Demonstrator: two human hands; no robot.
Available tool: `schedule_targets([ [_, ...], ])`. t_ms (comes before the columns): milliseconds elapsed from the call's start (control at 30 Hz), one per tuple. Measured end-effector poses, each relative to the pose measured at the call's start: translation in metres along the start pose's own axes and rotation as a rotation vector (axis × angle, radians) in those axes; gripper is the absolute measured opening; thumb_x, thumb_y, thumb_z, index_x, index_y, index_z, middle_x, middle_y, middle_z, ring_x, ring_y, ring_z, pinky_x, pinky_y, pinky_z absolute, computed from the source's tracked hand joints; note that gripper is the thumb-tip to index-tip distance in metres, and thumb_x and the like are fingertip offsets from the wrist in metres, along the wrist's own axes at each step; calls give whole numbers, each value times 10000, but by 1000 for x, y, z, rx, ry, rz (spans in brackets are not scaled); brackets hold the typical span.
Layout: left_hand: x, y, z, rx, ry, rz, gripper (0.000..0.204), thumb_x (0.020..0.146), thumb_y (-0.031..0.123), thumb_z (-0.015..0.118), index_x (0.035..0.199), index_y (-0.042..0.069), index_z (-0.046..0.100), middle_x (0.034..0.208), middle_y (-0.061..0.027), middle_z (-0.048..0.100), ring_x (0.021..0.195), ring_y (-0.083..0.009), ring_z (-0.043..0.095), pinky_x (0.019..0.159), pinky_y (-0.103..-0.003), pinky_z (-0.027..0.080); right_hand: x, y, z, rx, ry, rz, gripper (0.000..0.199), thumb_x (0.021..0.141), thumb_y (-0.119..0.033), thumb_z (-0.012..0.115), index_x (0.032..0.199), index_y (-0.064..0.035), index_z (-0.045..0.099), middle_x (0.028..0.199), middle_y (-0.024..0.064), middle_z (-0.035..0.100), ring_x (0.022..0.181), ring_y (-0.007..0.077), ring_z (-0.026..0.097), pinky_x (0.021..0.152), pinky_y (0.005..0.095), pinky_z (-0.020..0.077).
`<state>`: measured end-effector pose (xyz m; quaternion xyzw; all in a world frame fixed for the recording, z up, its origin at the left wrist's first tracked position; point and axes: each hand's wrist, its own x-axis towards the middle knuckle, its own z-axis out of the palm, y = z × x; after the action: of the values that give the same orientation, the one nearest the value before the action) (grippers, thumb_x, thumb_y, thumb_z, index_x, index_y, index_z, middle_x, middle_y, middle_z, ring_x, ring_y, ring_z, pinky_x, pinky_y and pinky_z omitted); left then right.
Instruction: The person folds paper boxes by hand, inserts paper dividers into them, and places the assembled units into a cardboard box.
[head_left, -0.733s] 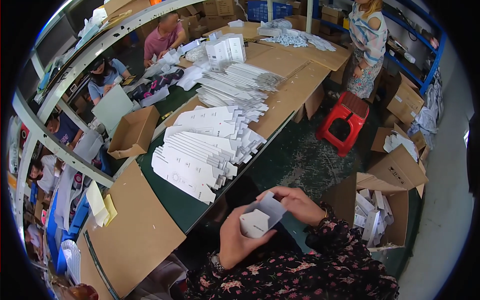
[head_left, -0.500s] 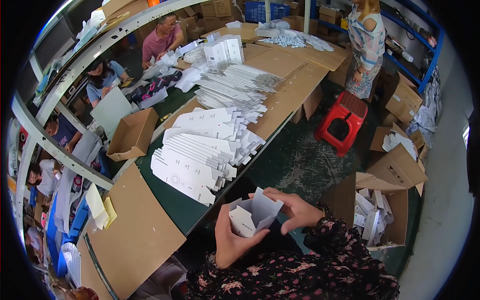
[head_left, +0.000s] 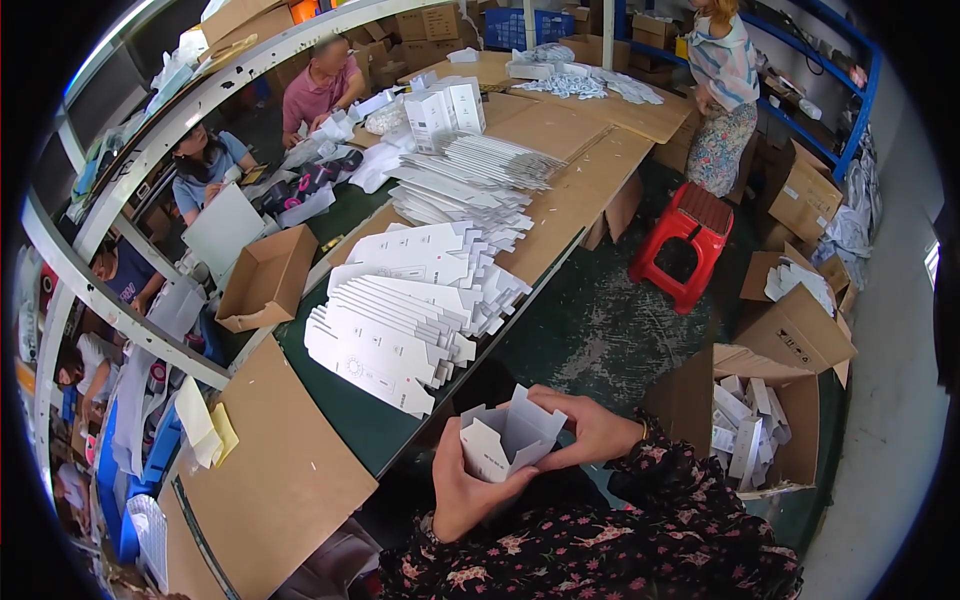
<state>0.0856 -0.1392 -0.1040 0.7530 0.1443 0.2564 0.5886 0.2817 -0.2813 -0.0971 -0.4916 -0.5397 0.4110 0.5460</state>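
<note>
I hold a small white cardboard box with both hands, its end flaps standing up and open. My left hand grips it from below and the left side. My right hand grips its right side, fingers curled over the top flap. Just beyond, on the green table, lies a fanned stack of flat white box blanks.
A brown carton with finished white boxes stands on the floor at my right. A red stool is behind it. An open brown box and cardboard sheets lie to my left. Other people sit across the table; one stands at the far end.
The box has been turned in my hands and its flaps now point up; my right hand has shifted from on top to the right side.
</note>
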Motion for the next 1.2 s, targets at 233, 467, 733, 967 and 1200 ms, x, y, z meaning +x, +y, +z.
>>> schedule_targets([
  [233, 1, -1, 1, -5, -8, 21, 935, 673, 222, 991, 1408, -21, 467, 1249, -106, 644, 1140, -190, 641, 993, -350, 529, -3, 2, 1, 24, 42, 40, 757, 791, -91, 905, 1451, -3, 546, 1406, 83, 511, 1315, 170, 509, 1128, 322, 401],
  [467, 3, 2, 3, -18, 2, 23, 894, 675, 228, 992, 1374, -18, 490, 1221, -104, 650, 1111, -185, 647, 964, -343, 533, -2, 1, 1, 72, 32, 70, 784, 791, -86, 907, 1473, -14, 527, 1405, 67, 508, 1325, 158, 508, 1132, 324, 403],
  [733, 4, 1, 3, -19, 26, 43, 830, 676, 250, 999, 1307, -13, 529, 1157, -100, 656, 1048, -172, 653, 901, -331, 542, -1, 1, -1, 81, -2, 58, 780, 822, -96, 892, 1486, -27, 486, 1409, 52, 506, 1329, 146, 494, 1129, 309, 406],
  [967, 5, 0, 5, -52, 38, 41, 834, 677, 255, 1001, 1309, -12, 525, 1150, -98, 653, 1046, -173, 649, 905, -333, 537, -2, 4, -2, 68, 9, 53, 784, 813, -88, 894, 1484, -24, 494, 1403, 50, 509, 1328, 145, 499, 1131, 313, 407],
  [1200, 0, -7, 2, -18, -32, -1, 946, 691, 190, 983, 1446, -25, 454, 1298, -116, 627, 1186, -193, 625, 1029, -357, 512, -3, 2, -1, 51, -2, 91, 814, 816, -111, 903, 1498, -14, 468, 1417, 52, 491, 1332, 151, 489, 1132, 310, 406],
])
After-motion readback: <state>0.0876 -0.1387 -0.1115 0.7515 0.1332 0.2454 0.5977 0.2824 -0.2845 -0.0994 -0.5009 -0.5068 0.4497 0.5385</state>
